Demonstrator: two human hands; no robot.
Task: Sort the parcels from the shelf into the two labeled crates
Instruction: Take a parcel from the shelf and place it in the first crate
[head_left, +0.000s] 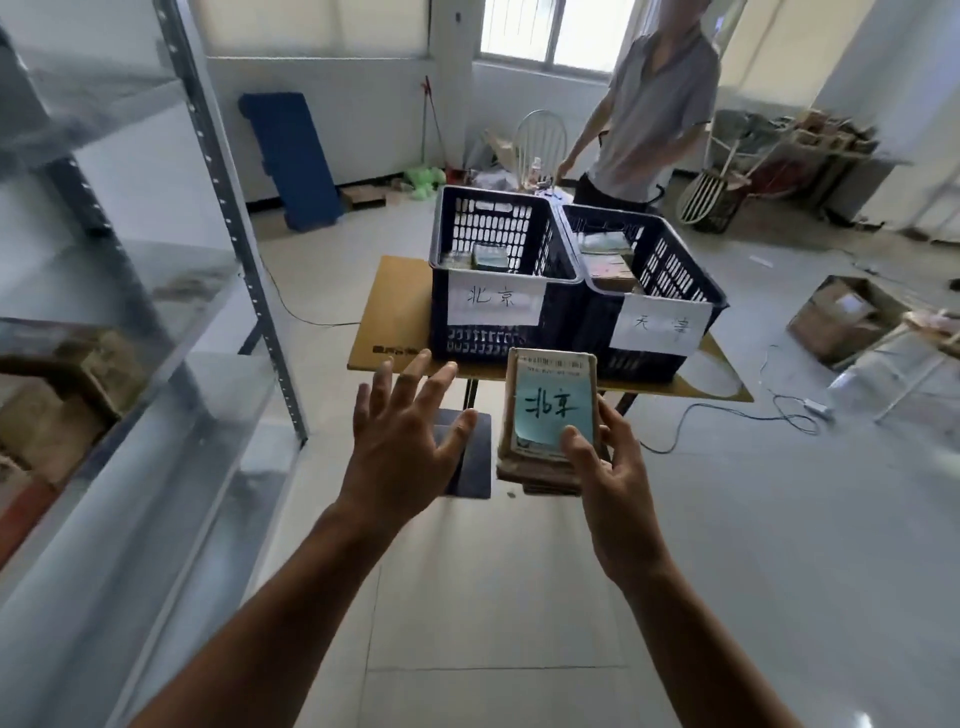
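My right hand (605, 457) grips a brown cardboard parcel (545, 410) with a blue note reading 北京 on top, held in the air in front of the table. Left of the parcel, my left hand (410, 431) is spread with fingers apart and holds nothing. Two dark blue crates stand side by side on a small wooden table (387, 317). The left crate (498, 265) carries a white label 北京, the right crate (649, 291) a label 天津. Both crates hold some parcels. The metal shelf (156, 312) stands at my left with brown boxes on it, blurred.
A person in a grey shirt (649, 119) stands behind the crates. Open cardboard boxes (841, 317) and cables lie on the floor at the right. A blue panel (291, 156) leans on the back wall. A dark stool (467, 452) sits under the table's front edge.
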